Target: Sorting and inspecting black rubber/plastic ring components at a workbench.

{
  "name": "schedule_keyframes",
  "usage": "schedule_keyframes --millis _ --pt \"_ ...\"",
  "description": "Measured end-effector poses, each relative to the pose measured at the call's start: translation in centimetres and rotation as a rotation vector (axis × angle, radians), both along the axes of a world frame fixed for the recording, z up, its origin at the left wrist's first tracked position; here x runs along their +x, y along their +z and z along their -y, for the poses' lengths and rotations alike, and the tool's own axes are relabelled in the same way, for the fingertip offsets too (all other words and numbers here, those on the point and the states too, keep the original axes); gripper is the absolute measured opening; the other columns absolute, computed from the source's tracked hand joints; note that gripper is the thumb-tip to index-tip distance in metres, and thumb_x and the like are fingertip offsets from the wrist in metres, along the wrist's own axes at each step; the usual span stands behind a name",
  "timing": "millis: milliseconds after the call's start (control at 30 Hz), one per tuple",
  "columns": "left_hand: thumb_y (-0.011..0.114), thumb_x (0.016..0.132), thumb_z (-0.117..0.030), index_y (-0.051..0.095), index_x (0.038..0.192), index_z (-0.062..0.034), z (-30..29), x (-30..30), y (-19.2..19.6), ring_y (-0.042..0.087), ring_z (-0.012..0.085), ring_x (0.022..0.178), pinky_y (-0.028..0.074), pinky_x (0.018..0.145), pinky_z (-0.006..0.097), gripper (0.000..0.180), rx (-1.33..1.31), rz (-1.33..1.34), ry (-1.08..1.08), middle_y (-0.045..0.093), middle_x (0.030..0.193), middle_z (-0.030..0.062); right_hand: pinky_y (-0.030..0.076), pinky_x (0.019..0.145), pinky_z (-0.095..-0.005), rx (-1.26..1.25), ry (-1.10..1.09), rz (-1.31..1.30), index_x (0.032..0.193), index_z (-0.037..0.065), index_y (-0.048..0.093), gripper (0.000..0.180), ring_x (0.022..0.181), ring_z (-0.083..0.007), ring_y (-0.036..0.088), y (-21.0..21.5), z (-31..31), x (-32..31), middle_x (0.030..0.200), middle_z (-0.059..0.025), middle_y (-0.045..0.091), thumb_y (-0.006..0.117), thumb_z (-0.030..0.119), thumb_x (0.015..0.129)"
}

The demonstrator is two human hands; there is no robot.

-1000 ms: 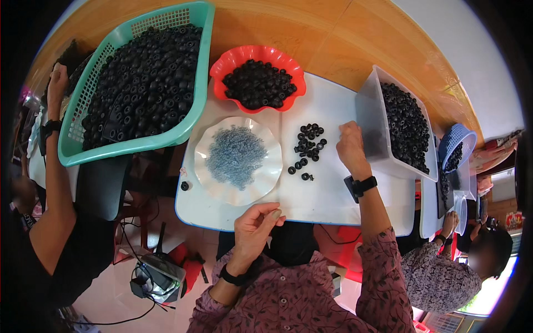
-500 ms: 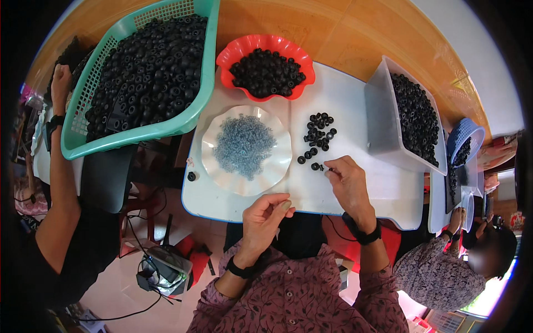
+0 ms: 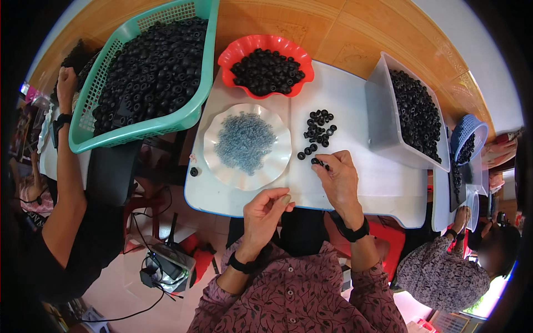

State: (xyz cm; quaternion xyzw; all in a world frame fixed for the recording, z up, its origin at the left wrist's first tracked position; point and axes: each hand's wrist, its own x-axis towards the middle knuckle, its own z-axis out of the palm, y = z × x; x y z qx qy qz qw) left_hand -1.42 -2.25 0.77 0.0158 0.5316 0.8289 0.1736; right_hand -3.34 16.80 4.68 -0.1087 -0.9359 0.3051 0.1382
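My right hand (image 3: 340, 180) is over the white table, thumb and fingers pinched at a small black ring-shaped part (image 3: 316, 161). Just beyond the fingertips lies a loose group of similar black parts (image 3: 317, 133). My left hand (image 3: 264, 217) is held up at the table's near edge, thumb pressed against the fingers; whatever they hold is too small or hidden to make out. A white wavy-rimmed plate (image 3: 282, 152) carries a heap of tiny clear bluish pieces (image 3: 244, 142). Behind it stands a red scalloped bowl (image 3: 308, 51) of black parts.
A large green basket (image 3: 206, 94) full of black rings overhangs the table's left side. At the right stands a translucent bin (image 3: 380, 119) of black parts. One black ring (image 3: 194, 171) lies near the left corner. Co-workers sit on both sides, a blue basket (image 3: 459, 133) by the right one.
My right hand has shifted slightly left, its fingertips now at a black part by the group's near end. My left hand stays pinched in nearly the same place.
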Motion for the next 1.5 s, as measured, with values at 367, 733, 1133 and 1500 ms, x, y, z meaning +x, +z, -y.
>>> schedule_keyframes --millis 367,733,1133,1500 --pt "0.059 0.093 -0.005 0.060 0.115 0.0037 0.2 0.3 0.4 0.065 0.0124 0.085 0.055 0.080 0.027 0.024 0.055 0.005 0.000 0.065 0.095 0.0067 0.050 0.070 -0.0345 -0.116 0.268 -0.114 0.095 0.002 0.065 0.020 0.084 -0.0279 0.060 2.8 3.9 3.7 0.096 -0.0124 0.056 0.071 0.000 0.076" --pt "0.055 0.096 -0.007 0.060 0.115 0.0031 1.8 0.4 0.3 0.064 0.0112 0.082 0.055 0.077 0.026 0.023 0.073 0.096 0.019 0.067 0.097 0.0074 0.051 0.065 -0.0348 -0.218 0.371 -0.092 0.098 0.000 0.065 0.020 0.078 -0.0278 0.062 2.4 6.8 4.1 0.093 -0.0125 0.057 0.067 -0.003 0.078" --pt "0.049 0.099 -0.010 0.058 0.114 0.0036 2.5 0.3 0.0 0.065 0.0147 0.078 0.059 0.077 0.035 0.022 0.349 0.133 0.070 0.064 0.095 0.0109 0.051 0.062 -0.0342 -0.253 0.300 -0.079 0.096 0.001 0.066 0.014 0.072 -0.0268 0.063 0.6 8.0 0.4 0.093 -0.0125 0.057 0.063 -0.001 0.083" --pt "0.052 0.096 -0.006 0.057 0.112 0.0055 2.5 0.2 0.1 0.069 0.0230 0.083 0.060 0.078 0.042 0.020 0.299 0.146 0.063 0.064 0.099 0.0164 0.048 0.058 -0.0296 -0.113 -0.010 -0.211 0.095 0.000 0.066 0.015 0.067 -0.0208 0.060 -0.4 1.9 3.7 0.087 -0.0117 0.058 0.063 -0.006 0.081"
